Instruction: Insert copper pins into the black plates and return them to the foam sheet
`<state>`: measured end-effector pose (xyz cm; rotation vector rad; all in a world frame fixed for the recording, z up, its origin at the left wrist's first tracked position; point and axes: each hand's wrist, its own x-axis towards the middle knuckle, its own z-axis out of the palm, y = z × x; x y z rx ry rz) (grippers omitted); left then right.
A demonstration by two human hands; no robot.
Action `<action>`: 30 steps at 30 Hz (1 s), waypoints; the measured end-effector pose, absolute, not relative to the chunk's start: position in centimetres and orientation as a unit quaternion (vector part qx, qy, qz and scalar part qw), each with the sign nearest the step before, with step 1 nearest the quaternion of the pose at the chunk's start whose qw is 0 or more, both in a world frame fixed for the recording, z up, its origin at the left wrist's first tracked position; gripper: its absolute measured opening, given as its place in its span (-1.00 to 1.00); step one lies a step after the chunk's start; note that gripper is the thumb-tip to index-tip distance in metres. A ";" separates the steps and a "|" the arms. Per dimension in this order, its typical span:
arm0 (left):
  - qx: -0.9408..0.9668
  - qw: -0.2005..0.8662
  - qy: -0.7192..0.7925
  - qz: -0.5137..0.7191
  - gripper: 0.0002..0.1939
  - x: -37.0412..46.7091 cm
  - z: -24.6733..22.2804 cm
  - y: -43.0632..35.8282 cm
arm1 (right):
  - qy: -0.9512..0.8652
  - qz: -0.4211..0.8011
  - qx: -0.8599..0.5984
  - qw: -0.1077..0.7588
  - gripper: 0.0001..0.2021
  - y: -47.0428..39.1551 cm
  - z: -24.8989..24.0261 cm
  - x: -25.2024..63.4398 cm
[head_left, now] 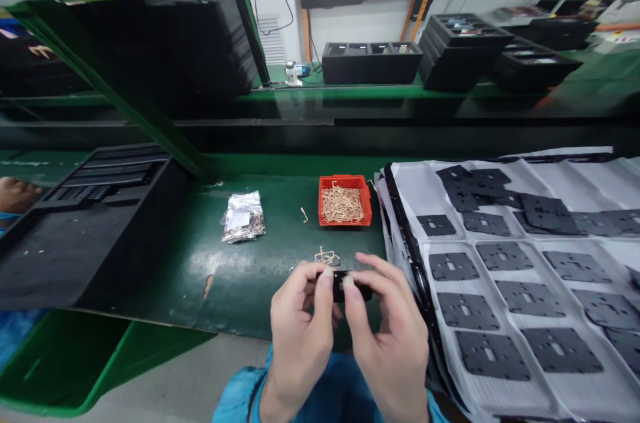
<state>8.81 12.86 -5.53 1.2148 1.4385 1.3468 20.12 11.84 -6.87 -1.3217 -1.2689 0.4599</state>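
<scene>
Between my two hands, just past the front edge of the green bench, is a small flat black plate. My left hand grips its left part, thumb on top. The thumb of my right hand presses on the plate from the right, with the fingers curled round that end. My fingers cover much of the plate. A few loose brass-coloured metal clips lie on the bench right beyond my fingertips. Farther back stands a red bin filled with such clips, and a single bent clip lies left of it.
A clear plastic bag of small metal parts lies on the bench. At right, a white-lined tray holds many black plates. A black box stands left, above a green bin. Another person's hand shows at far left.
</scene>
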 end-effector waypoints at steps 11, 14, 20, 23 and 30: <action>0.412 0.477 0.547 0.551 -0.68 9.3 -4.4 12.4 | -0.496 0.390 -0.471 0.616 -0.80 11.7 -6.5 21.1; 0.439 0.445 0.538 0.566 -0.78 9.4 -4.7 12.0 | -0.499 0.404 -0.434 0.631 -0.82 11.4 -6.2 20.8; 0.445 0.403 0.595 0.535 -0.69 8.8 -3.3 11.3 | -0.576 0.345 -0.409 0.618 -0.82 11.0 -5.8 21.4; 0.421 0.459 0.595 0.507 -0.63 8.3 -2.3 11.5 | -0.617 0.332 -0.398 0.592 -0.82 11.0 -5.7 22.0; 0.458 0.453 0.592 0.485 -0.52 7.4 -2.1 11.7 | -0.664 0.106 -0.453 0.585 -0.76 11.6 -6.6 23.0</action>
